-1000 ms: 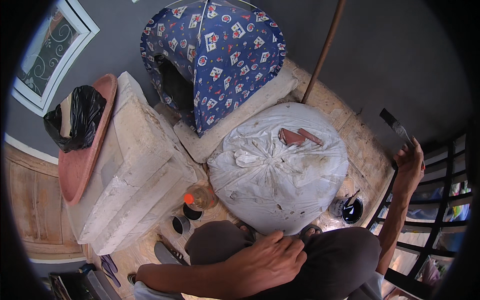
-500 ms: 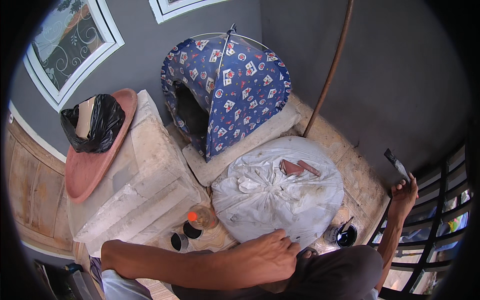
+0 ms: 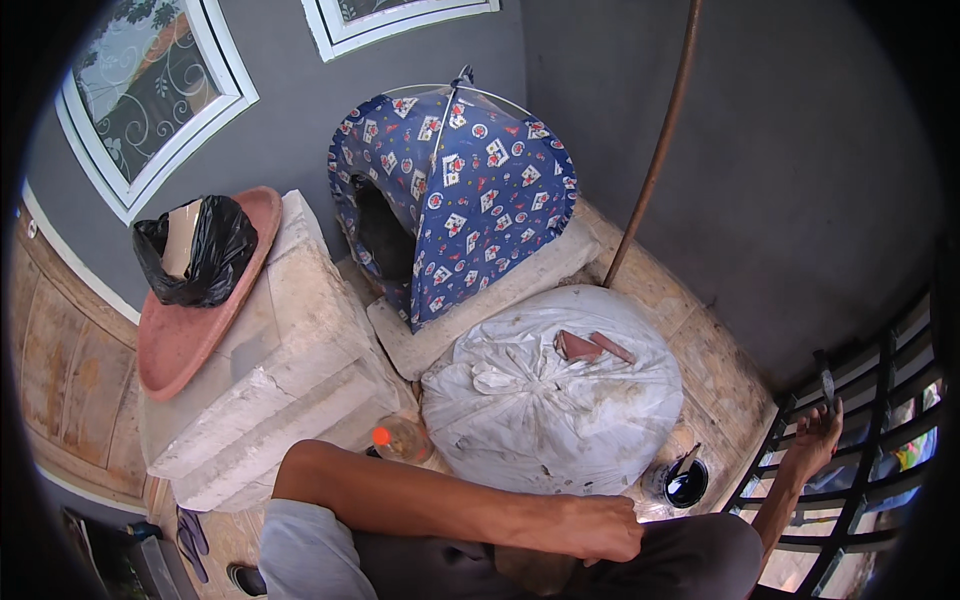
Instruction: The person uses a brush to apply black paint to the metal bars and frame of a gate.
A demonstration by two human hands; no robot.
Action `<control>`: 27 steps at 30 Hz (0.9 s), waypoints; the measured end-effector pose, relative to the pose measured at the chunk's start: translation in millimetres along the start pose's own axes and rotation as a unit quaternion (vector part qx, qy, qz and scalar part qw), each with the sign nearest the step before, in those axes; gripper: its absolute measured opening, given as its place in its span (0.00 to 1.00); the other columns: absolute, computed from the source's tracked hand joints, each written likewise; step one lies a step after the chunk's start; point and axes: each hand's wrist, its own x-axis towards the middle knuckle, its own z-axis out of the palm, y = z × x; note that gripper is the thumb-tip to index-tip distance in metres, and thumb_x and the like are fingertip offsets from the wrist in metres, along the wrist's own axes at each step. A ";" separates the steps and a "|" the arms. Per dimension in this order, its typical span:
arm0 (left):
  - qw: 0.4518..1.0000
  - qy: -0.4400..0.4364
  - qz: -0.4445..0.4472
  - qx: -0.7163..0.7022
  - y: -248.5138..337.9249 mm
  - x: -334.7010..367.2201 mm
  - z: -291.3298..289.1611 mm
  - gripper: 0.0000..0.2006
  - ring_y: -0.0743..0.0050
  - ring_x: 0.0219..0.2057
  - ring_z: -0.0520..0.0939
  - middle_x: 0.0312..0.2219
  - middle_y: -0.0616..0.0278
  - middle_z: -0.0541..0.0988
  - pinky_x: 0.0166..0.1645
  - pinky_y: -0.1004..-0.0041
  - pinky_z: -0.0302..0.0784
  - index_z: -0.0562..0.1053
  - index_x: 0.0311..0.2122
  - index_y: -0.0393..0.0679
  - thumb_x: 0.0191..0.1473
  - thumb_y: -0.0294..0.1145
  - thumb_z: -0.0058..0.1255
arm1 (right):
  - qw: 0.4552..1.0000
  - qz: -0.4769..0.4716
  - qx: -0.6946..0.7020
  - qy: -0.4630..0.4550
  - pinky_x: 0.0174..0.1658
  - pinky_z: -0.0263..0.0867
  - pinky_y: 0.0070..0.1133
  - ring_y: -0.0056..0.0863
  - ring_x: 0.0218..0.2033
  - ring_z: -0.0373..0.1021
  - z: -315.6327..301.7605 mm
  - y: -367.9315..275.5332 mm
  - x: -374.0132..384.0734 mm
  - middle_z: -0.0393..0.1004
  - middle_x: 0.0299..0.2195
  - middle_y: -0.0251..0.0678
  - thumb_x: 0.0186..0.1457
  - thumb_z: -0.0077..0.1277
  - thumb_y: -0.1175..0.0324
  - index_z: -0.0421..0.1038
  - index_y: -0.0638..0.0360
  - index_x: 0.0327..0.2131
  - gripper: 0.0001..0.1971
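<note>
In my right hand [image 3: 815, 445], raised at the far right beside the black metal grille [image 3: 868, 492], is a slim paintbrush [image 3: 826, 384] with a dark end, pointing up. Its tip is near the grille's bars; whether it touches one I cannot tell. My left hand [image 3: 605, 528] lies curled into a fist over my dark-trousered knee, with nothing visible in it. Between that knee and the grille stands an open tin of black paint [image 3: 688, 485], with a thin stick-like handle [image 3: 688, 457] leaning out of it.
A large white sack [image 3: 560, 400] sits in front, with reddish shards [image 3: 580, 346] on top. Left of it are an orange-capped bottle [image 3: 402, 440] and a pale stepped block [image 3: 290, 370]. A blue patterned tent-like cover [image 3: 470, 200] stands behind. One rusty pole [image 3: 655, 150] leans there.
My right hand has lowered slightly and the paintbrush has turned more upright, closer to the grille. My left forearm has shifted right and down, covering the dark cups beside the bottle.
</note>
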 end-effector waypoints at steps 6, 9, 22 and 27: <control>0.995 -0.076 -0.059 0.007 5.3 6.2 -9.2 0.08 0.54 0.36 0.75 0.27 0.55 0.72 0.43 0.63 0.69 0.67 0.26 0.39 0.43 0.30 0.53 | 0.997 0.006 -0.046 0.056 0.41 0.68 0.20 0.18 0.42 0.73 6.2 8.0 -3.0 0.75 0.42 0.26 0.66 0.47 0.55 0.68 0.50 0.57 0.20; 0.997 -0.057 -0.043 0.011 12.1 11.0 -13.6 0.07 0.52 0.35 0.74 0.28 0.54 0.72 0.42 0.62 0.68 0.68 0.26 0.39 0.45 0.31 0.51 | 0.993 0.018 -0.073 0.091 0.41 0.68 0.19 0.18 0.42 0.73 21.3 6.7 -8.0 0.75 0.42 0.27 0.66 0.47 0.54 0.68 0.50 0.57 0.20; 0.988 -0.095 -0.086 0.092 33.4 12.6 -39.4 0.04 0.51 0.43 0.75 0.37 0.49 0.73 0.49 0.55 0.69 0.70 0.31 0.39 0.51 0.27 0.46 | 0.980 -0.054 -0.165 0.094 0.39 0.68 0.21 0.22 0.39 0.75 30.9 9.8 -18.9 0.76 0.41 0.31 0.65 0.48 0.51 0.70 0.54 0.52 0.21; 0.923 -0.260 -0.217 0.183 82.5 42.0 -117.7 0.08 0.65 0.44 0.75 0.42 0.51 0.73 0.47 0.61 0.67 0.72 0.37 0.38 0.60 0.32 0.46 | 0.938 -0.154 -0.307 0.044 0.34 0.69 0.19 0.23 0.38 0.76 47.9 19.6 -19.4 0.76 0.41 0.36 0.67 0.45 0.54 0.71 0.58 0.55 0.21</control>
